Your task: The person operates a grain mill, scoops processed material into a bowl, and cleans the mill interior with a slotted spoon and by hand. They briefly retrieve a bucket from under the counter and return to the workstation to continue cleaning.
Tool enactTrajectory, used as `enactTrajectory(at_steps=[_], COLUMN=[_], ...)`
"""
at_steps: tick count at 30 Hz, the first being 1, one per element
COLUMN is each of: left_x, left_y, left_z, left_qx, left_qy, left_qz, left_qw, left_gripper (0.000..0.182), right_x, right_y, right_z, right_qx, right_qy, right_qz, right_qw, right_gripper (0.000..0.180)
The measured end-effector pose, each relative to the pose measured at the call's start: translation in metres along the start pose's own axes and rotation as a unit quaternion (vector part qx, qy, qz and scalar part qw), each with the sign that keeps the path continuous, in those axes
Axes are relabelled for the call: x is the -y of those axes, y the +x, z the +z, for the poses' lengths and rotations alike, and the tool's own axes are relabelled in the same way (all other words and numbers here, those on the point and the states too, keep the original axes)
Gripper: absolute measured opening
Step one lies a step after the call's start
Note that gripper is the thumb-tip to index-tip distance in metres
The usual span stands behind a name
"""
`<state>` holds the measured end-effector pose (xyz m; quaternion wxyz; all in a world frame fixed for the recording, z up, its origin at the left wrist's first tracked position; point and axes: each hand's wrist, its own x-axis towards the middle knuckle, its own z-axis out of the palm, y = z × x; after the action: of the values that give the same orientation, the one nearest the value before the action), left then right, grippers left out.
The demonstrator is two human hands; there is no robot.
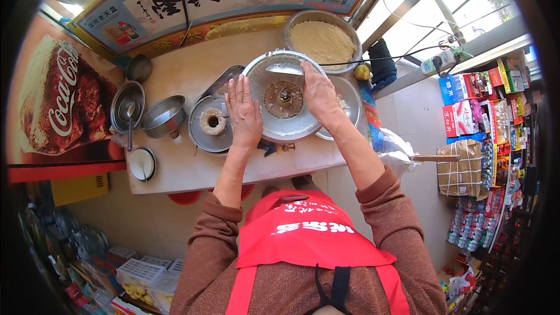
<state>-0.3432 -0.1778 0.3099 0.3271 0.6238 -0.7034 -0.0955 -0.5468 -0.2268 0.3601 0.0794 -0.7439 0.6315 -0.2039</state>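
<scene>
A large round metal machine bowl [284,129] stands on the table before me, a shaft [284,95] at its centre. My left hand [243,111] lies at the bowl's left side, palm turned inward and fingers extended. My right hand [318,92] is at its right rim, fingers pointing over it; whether it grips anything is hidden. Left of my left hand, a ring-shaped floury piece [213,121] rests on a round metal tray [201,140]. Behind the bowl stands a basin [286,35] of pale crumbly meal [323,41]. Another metal dish [352,98] sits partly behind my right wrist.
On the left of the table [175,170] are a metal pot [164,116], a bowl with a ladle [127,105] and a small white dish [142,164]. A yellowish fruit [362,72] and a black cable [380,58] are at the right, near a power strip [437,62].
</scene>
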Motion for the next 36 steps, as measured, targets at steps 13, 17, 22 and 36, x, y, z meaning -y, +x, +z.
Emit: enactTrajectory(at_steps=[13,17,22,36], left_x=[-0.022,-0.034,-0.059,-0.056], left_y=[-0.015,-0.026,-0.06,-0.09], left_z=[0.001,0.003,0.004,0.01], left_qx=[-0.02,-0.025,-0.021,0.019], left_qy=[0.021,0.023,-0.05,-0.014], left_qz=[-0.052,-0.069,-0.068,-0.002], left_qw=[0.998,0.997,0.996,1.0], left_gripper=[0.065,0.068,0.073,0.117], right_x=[0.009,-0.003,0.007,-0.008], right_y=[0.003,-0.003,-0.003,0.011], right_z=[0.017,-0.013,-0.012,-0.003], right_qx=[0.117,0.11,0.005,0.138], right_qy=[-0.069,-0.002,-0.003,0.034], right_qz=[0.024,0.033,0.038,0.029], right_qw=[0.99,0.993,0.999,0.989], right_gripper=[0.021,0.019,0.034,0.029])
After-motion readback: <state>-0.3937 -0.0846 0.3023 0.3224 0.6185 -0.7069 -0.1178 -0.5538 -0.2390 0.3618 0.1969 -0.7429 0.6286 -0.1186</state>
